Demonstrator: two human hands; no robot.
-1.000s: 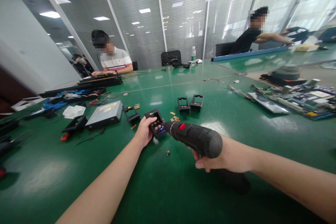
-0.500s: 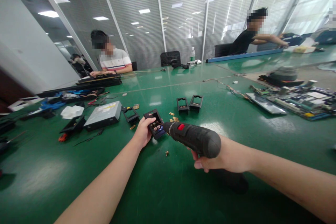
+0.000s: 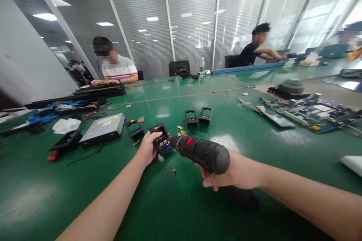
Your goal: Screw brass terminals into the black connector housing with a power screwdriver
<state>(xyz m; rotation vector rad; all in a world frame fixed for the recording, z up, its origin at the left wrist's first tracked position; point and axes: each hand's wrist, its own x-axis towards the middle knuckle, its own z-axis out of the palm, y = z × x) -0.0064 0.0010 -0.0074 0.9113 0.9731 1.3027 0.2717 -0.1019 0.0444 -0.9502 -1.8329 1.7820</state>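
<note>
Both my grips are clamped: left hand (image 3: 147, 149) on the black frame (image 3: 163, 138) over the green surface (image 3: 158, 207), right hand (image 3: 236, 173) around the drill (image 3: 202, 153). I judge a loose left hold could let torque twist the frame. Brass plates (image 3: 183, 133) lie beyond; a glass partition (image 3: 192, 26) backs the room.

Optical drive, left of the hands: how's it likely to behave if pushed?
The optical drive is probably stiff: its boxy casing looks like metal. It lies flat and low, so I'd expect it to slide rather than tip. The green tabletop has a glossy sheen, so it may skid fairly easily.
</note>
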